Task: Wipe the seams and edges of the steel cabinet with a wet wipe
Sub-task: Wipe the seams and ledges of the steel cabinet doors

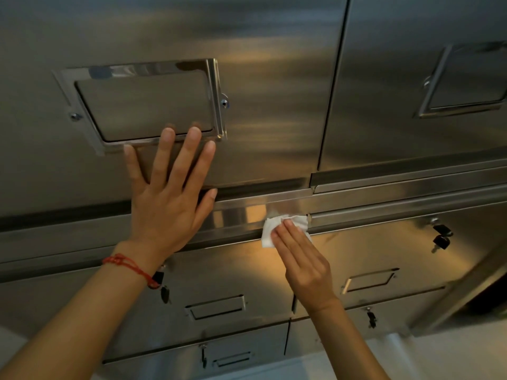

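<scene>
The wiping step is under way: the right hand (300, 259) presses the wipe (285, 229) with straight fingers onto the ledge (384, 204) between the cabinet's (274, 78) doors and drawers, at 5 o'clock from centre. The left hand (167, 198), at 9 o'clock from the wipe, lies flat and spread on the door, bracing, grasping nothing. Next, probably, slide the wipe along the ledge toward 3 o'clock, pressing into the seam.

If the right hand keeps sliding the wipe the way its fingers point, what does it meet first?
The right hand points up and slightly left, pressing the wet wipe on the horizontal ledge. Going straight on, it likely meets the upper door's bottom edge first.
</scene>
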### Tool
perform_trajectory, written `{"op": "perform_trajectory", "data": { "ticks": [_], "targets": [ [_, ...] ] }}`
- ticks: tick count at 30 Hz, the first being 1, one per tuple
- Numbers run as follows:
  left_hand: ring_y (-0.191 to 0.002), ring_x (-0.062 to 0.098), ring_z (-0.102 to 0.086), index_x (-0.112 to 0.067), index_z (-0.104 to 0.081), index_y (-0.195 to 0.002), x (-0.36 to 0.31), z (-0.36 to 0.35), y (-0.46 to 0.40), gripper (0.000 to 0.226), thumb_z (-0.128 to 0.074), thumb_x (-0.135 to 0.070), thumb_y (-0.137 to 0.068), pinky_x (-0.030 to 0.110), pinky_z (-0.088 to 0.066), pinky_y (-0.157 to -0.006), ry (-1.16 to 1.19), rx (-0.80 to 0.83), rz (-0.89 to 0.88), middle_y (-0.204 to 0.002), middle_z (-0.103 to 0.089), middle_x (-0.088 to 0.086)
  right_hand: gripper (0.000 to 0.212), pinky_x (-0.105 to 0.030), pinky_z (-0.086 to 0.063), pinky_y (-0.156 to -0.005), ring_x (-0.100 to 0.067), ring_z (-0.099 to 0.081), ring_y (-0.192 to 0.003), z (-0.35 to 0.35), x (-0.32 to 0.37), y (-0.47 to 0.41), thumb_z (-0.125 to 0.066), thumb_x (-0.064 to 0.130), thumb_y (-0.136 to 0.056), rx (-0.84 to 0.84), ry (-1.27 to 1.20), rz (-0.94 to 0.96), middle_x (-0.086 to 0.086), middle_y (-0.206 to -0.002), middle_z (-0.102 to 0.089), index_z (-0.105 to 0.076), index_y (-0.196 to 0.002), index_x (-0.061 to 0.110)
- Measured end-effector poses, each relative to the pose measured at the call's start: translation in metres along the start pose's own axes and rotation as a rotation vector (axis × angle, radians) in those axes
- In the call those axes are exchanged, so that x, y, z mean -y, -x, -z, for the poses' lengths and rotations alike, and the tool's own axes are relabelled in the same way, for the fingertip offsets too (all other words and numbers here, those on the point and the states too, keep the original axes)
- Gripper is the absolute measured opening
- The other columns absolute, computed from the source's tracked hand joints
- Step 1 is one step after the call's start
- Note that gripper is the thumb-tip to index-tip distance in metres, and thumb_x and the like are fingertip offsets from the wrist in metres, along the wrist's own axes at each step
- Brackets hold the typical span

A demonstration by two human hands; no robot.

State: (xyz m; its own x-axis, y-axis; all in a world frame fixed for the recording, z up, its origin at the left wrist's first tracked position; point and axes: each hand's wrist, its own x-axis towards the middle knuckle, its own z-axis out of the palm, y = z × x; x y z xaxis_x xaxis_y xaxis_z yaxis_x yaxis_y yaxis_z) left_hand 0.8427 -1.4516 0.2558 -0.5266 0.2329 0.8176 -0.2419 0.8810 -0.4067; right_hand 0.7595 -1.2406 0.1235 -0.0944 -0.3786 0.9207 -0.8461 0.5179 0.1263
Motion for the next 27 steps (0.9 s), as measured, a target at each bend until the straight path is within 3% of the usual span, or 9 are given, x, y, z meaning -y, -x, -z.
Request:
{"op": "perform_trajectory", "data": {
  "ticks": [3,7,13,16,20,24,27],
  "targets": [
    [-0.141,0.019,0.018,-0.019,0.000,-0.149,-0.001,0.002,-0.001,0.065,-0.030,-0.045,-0.097,0.050,0.019,-0.108,0.004,0.011,0.004,-0.155,0.020,-0.005,0.025,-0.040,-0.045,-0.099,-0.027,-0.055,-0.117,-0.004,0.002,-0.004,-0.054,-0.002,-0.091,-0.021,-0.003,0.072,-0.018,-0.123,-0.057,-0.060,-0.115,0.000],
    [-0.142,0.020,0.017,-0.017,-0.004,-0.149,-0.001,0.003,-0.001,0.064,-0.030,-0.044,-0.097,0.051,0.017,-0.109,0.004,0.014,0.002,-0.155,0.001,0.003,0.024,-0.040,-0.044,-0.100,-0.026,-0.054,-0.119,-0.004,-0.006,-0.002,-0.053,0.000,-0.093,-0.022,0.013,0.105,-0.017,-0.125,-0.055,-0.060,-0.116,0.000],
    [-0.142,0.020,0.016,-0.017,-0.005,-0.149,0.000,0.003,-0.001,0.063,-0.026,-0.046,-0.097,0.052,0.016,-0.109,-0.002,0.024,-0.015,-0.154,-0.006,0.004,0.025,-0.043,-0.049,-0.093,-0.027,-0.055,-0.116,-0.008,-0.008,0.006,-0.059,0.003,-0.088,-0.067,0.004,-0.005,-0.018,-0.121,-0.058,-0.060,-0.114,0.000],
    [-0.142,0.020,0.016,-0.018,-0.004,-0.149,0.001,0.003,-0.001,0.064,-0.024,-0.048,-0.097,0.051,0.016,-0.109,-0.014,0.038,-0.012,-0.154,-0.005,0.003,0.028,-0.043,-0.049,-0.093,-0.028,-0.056,-0.114,-0.015,0.004,0.004,-0.063,0.002,-0.085,-0.121,0.000,-0.060,-0.018,-0.117,-0.061,-0.060,-0.112,0.000],
    [-0.141,0.020,0.017,-0.019,-0.003,-0.149,0.001,0.005,-0.002,0.063,-0.018,-0.050,-0.097,0.049,0.017,-0.109,-0.018,0.056,-0.008,-0.154,-0.005,0.002,0.021,-0.042,-0.049,-0.093,-0.028,-0.058,-0.112,-0.017,0.009,0.000,-0.048,0.006,-0.097,-0.122,-0.018,0.017,-0.018,-0.116,-0.062,-0.060,-0.112,0.000],
    [-0.141,0.019,0.018,-0.019,-0.004,-0.149,0.001,0.006,-0.002,0.063,-0.018,-0.050,-0.096,0.050,0.017,-0.109,-0.016,0.061,-0.014,-0.154,-0.003,0.002,0.031,-0.045,-0.048,-0.093,-0.029,-0.056,-0.114,-0.010,-0.010,0.006,-0.067,-0.001,-0.080,-0.125,0.027,-0.003,-0.018,-0.120,-0.058,-0.062,-0.111,-0.002],
    [-0.141,0.021,0.016,-0.018,-0.004,-0.149,0.002,0.005,-0.001,0.063,-0.020,-0.049,-0.097,0.051,0.015,-0.109,-0.032,0.047,-0.026,-0.155,-0.003,0.003,0.031,-0.046,-0.048,-0.092,-0.032,-0.058,-0.110,-0.011,-0.009,0.008,-0.067,-0.003,-0.078,-0.190,0.041,-0.081,-0.019,-0.118,-0.057,-0.062,-0.108,-0.004]
  ]
}}
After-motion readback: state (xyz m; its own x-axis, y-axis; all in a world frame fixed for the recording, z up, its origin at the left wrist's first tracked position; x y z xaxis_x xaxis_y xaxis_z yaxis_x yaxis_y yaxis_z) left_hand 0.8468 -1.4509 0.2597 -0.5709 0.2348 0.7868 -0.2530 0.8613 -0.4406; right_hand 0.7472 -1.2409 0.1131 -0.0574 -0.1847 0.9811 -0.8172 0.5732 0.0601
